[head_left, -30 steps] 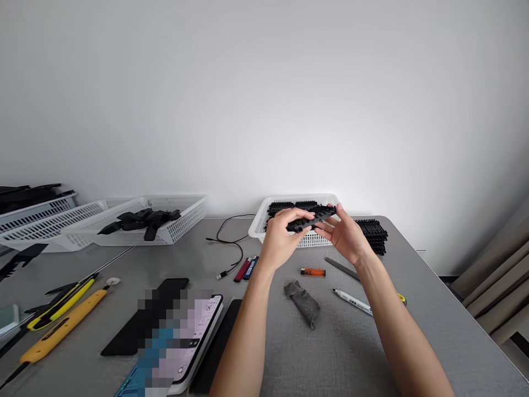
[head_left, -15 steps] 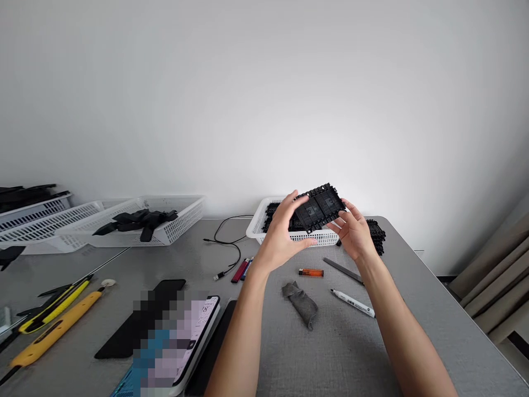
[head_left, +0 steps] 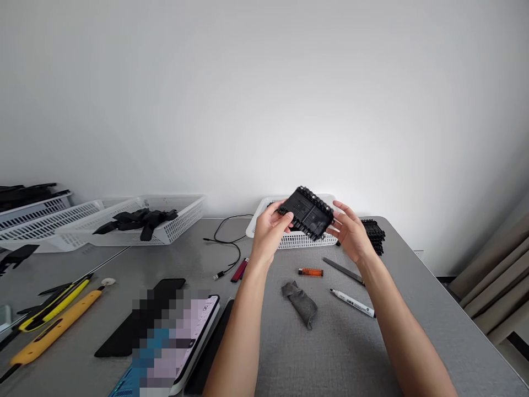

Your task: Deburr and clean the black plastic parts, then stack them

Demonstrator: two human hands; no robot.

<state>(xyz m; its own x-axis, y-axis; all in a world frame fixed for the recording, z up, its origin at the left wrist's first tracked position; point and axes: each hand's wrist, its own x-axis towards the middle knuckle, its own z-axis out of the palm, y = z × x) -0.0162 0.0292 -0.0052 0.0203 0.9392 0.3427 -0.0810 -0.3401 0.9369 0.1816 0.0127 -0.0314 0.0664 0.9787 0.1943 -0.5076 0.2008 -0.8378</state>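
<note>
A black rectangular plastic panel with toothed, knobbly edges is held tilted in the air. My left hand pinches its left end, thumb on the near face and fingers behind. At its right end is my right hand, fingers spread, some at or very near the edge; whether they touch it I cannot tell. Just behind and below the panel stands a white perforated basket, its contents mostly hidden by the panel. A stack of similar black toothed pieces lies beyond my right hand.
On the grey table lie an orange lighter, a crumpled grey cloth, a white marker, a flat grey strip and a black cable. Leftward are a phone, a yellow-orange tool and white baskets with black parts.
The panel has turned over and tilted differently, showing a smoother face. My left hand has moved from a wide grasp to a pinch on its left end. My right hand's fingers have spread.
</note>
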